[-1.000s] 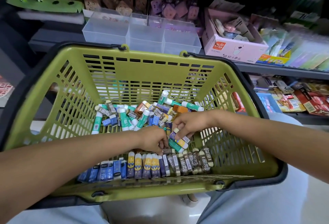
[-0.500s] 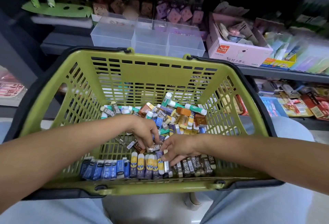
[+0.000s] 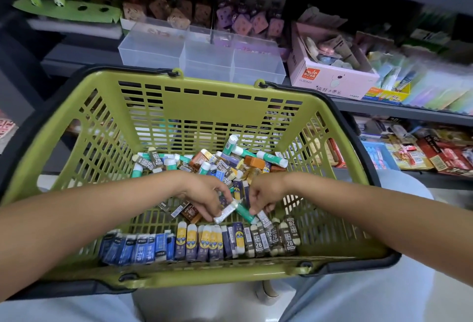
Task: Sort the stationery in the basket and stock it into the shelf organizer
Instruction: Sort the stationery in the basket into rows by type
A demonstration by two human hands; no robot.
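A green basket (image 3: 210, 96) rests on my lap. A loose pile of erasers and glue sticks (image 3: 225, 163) fills its far half. Along the near wall stands a sorted row: blue packs (image 3: 135, 247), yellow-and-purple erasers (image 3: 202, 241), brown 2B erasers (image 3: 273, 238). My left hand (image 3: 204, 196) pinches a small silvery-white pack (image 3: 225, 214) just above the row. My right hand (image 3: 263, 193) grips a green glue stick (image 3: 244, 212) beside it; fingertips of both hands nearly touch. The clear shelf organizer (image 3: 202, 57) stands behind the basket.
A pink cardboard box (image 3: 330, 78) of small items stands right of the organizer. Novelty erasers and figures line the shelf behind it. Packaged goods (image 3: 422, 152) fill the lower shelf at right. Dark basket handles (image 3: 358, 137) run along the rim.
Both hands have come back toward the near row from the loose pile. The right hand now holds a green glue stick, the left a silvery pack. The view has shifted slightly.
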